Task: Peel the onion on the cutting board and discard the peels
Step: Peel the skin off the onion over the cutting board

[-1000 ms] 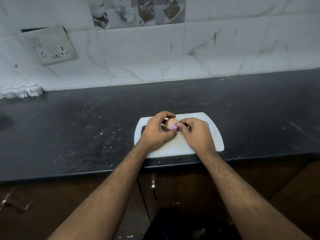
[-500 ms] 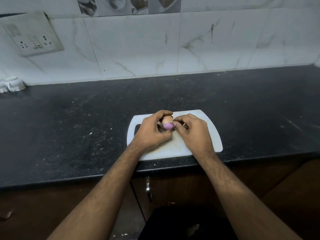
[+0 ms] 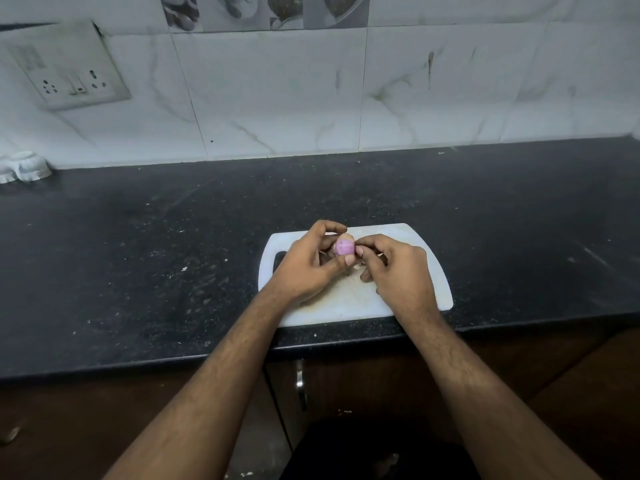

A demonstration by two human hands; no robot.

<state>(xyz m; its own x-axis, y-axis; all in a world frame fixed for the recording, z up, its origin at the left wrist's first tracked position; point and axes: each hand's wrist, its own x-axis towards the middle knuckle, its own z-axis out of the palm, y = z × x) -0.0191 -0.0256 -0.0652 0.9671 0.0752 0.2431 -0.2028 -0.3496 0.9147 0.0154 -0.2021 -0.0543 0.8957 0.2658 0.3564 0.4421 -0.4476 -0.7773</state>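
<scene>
A small onion shows purple flesh with a strip of tan skin along its top. It is held just above the white cutting board near the counter's front edge. My left hand grips the onion from the left, thumb below and fingers curled over the top. My right hand pinches at the onion's right side with thumb and forefinger. Most of the onion is hidden behind my fingers. A few bits of peel lie on the board under my hands.
The board lies on a dark speckled counter with crumbs scattered over it. A marble-tiled wall with a socket plate stands behind. A white object sits at the far left. Brown cabinet doors with a metal handle are below the counter.
More purple flesh shows on the onion and less tan skin than before. Both hands stay on it over the board. The camera view has shifted slightly.
</scene>
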